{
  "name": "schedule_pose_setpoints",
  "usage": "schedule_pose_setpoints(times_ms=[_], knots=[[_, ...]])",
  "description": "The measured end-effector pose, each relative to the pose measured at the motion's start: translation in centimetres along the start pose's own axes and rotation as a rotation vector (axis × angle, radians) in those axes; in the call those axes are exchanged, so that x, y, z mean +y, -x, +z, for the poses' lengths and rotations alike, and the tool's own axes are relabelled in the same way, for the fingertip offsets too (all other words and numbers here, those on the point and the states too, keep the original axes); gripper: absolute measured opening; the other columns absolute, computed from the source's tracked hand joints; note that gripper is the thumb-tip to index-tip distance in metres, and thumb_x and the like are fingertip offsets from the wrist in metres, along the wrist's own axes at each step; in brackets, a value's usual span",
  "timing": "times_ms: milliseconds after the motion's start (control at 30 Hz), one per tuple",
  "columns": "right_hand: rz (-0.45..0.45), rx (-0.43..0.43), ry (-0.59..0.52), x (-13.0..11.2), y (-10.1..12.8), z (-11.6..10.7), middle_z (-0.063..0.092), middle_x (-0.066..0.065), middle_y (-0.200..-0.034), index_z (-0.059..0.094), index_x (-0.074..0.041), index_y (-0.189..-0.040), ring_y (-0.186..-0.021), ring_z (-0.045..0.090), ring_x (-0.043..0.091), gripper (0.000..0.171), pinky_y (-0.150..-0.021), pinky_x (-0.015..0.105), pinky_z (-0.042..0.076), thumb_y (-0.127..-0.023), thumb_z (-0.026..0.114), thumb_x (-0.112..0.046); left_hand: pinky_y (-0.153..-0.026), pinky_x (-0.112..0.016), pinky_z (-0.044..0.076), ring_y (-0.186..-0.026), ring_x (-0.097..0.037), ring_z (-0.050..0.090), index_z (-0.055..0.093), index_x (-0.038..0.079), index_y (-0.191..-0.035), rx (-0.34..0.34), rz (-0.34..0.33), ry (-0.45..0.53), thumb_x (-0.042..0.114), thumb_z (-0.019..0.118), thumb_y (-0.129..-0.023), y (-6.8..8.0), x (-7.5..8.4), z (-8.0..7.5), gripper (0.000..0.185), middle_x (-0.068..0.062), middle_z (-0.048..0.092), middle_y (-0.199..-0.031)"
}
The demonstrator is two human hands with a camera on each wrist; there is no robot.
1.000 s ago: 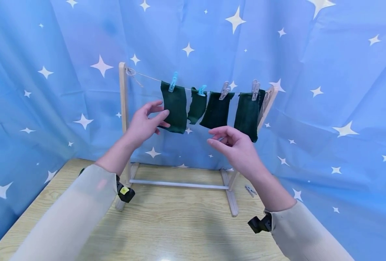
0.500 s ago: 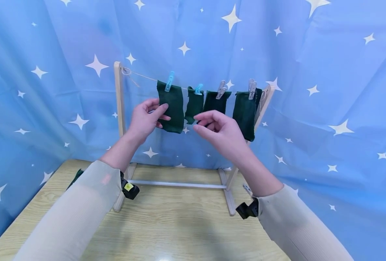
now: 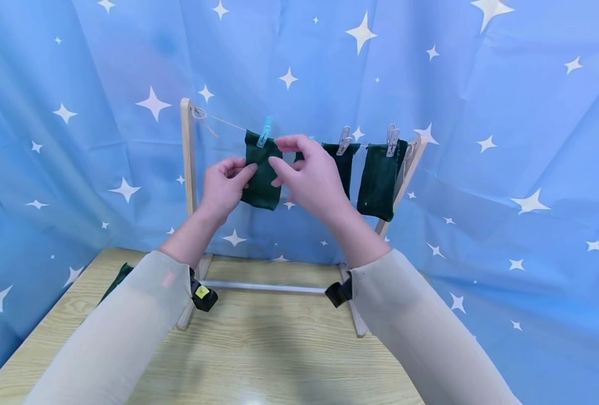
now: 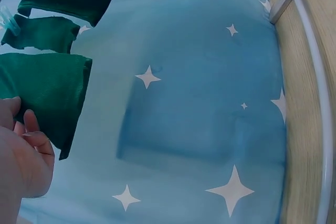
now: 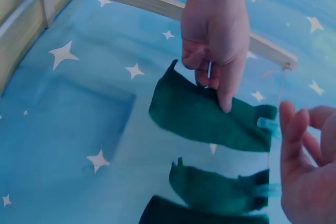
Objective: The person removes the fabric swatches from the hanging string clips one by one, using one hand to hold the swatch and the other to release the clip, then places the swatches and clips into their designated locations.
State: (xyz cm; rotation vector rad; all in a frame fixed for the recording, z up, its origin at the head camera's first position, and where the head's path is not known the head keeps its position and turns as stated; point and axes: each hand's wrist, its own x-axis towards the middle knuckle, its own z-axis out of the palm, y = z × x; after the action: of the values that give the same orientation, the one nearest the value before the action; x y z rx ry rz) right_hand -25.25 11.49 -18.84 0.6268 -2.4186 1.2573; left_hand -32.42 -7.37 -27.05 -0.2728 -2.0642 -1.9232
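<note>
My left hand [image 3: 224, 188] pinches the left edge of the leftmost green cloth [image 3: 261, 175], while my right hand [image 3: 306, 175] hovers half open beside its blue peg [image 3: 265, 132], gripping nothing. The cloth should handle light, soft and limp, best taken near the pegged top. It is dark green, fuzzy and rectangular, hanging from the string [image 3: 228, 120] over the table [image 3: 259, 349].

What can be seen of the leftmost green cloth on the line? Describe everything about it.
The leftmost green cloth is a small dark green rectangle of soft, felt-like fabric. It hangs from the string of a wooden rack, held at its top by a light blue clothespin. The left hand pinches its left edge; the right hand hovers near the clothespin, fingers parted. Its lower edge hangs free.
</note>
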Motion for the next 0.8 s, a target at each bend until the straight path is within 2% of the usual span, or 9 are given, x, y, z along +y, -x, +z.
schedule_pose_setpoints(times_ms=[233,433,533,667,800], knots=[[0.047,0.045,-0.007,-1.0,-2.1,1.3,0.050,0.009,-0.160,0.051,-0.018,-0.163,-0.069,0.074,0.031,0.056,-0.065,0.034,0.062,-0.111,0.069,-0.025,-0.093,-0.030,0.058,-0.108,-0.022,0.064,0.076,0.006,-0.133,-0.020,-0.014,0.003,0.038,0.072,-0.109,-0.2,-0.6,-0.1,0.041,-0.011,0.073,-0.120],[0.145,0.018,0.043,-1.8,-3.9,1.5,0.050,0.002,-0.167,0.040,-0.022,-0.171,-0.075,0.077,0.029,0.064,-0.070,0.030,0.063,-0.113,0.065,-0.030,-0.095,-0.032,0.058,-0.111,-0.021,0.063,0.076,0.007,-0.135,-0.026,-0.004,-0.005,0.038,0.071,-0.109,-0.5,-0.5,-0.1,0.041,-0.012,0.073,-0.123],[0.167,0.010,0.052,-1.9,-4.2,1.6,0.048,-0.003,-0.171,0.041,-0.023,-0.171,-0.074,0.077,0.027,0.063,-0.071,0.028,0.063,-0.113,0.064,-0.032,-0.097,-0.033,0.058,-0.113,-0.020,0.064,0.076,0.007,-0.135,-0.029,-0.004,-0.014,0.037,0.072,-0.109,-0.5,-0.5,-0.2,0.040,-0.012,0.075,-0.125],[0.141,0.011,0.029,-1.7,-4.3,1.8,0.055,0.001,-0.161,0.047,-0.022,-0.167,-0.066,0.072,0.025,0.058,-0.069,0.030,0.062,-0.112,0.066,-0.031,-0.097,-0.031,0.058,-0.114,-0.019,0.064,0.076,0.006,-0.134,-0.031,0.002,-0.024,0.035,0.072,-0.109,-0.4,-0.6,-0.3,0.039,-0.013,0.075,-0.125],[0.110,0.022,0.002,-1.5,-4.3,2.1,0.057,0.002,-0.156,0.054,-0.017,-0.158,-0.074,0.073,0.031,0.050,-0.068,0.031,0.061,-0.111,0.068,-0.029,-0.095,-0.030,0.056,-0.118,-0.021,0.062,0.076,0.005,-0.134,-0.030,0.011,-0.039,0.035,0.072,-0.109,-0.4,-0.7,-0.4,0.039,-0.014,0.074,-0.128]])
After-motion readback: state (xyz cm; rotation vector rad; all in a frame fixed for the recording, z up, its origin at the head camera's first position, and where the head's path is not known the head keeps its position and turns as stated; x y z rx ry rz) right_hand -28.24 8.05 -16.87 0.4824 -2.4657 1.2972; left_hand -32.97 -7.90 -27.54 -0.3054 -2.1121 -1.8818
